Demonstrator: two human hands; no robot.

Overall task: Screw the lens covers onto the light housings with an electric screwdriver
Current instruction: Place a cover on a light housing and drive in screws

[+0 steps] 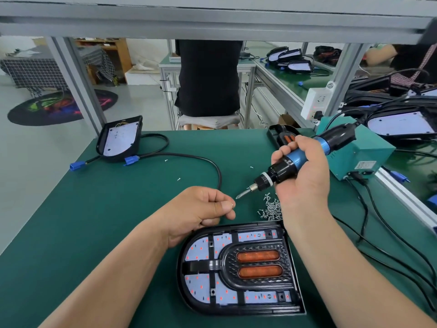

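Observation:
A black light housing (238,268) with its lens cover, white LED board and two orange strips lies on the green mat near me. My right hand (305,171) grips the black-and-blue electric screwdriver (293,162), its bit (242,194) tilted down to the left. My left hand (201,209) hovers just above the housing's top edge and pinches a small screw (232,204) between thumb and forefinger, right beside the bit tip. A pile of several screws (272,208) lies under my right wrist.
A second open housing (120,138) with a black cable (189,159) and blue connectors sits at the mat's far left. The teal screwdriver power box (361,155) stands at right, cables trailing. A seated person (208,79) is beyond the bench. More housings lie on the right bench.

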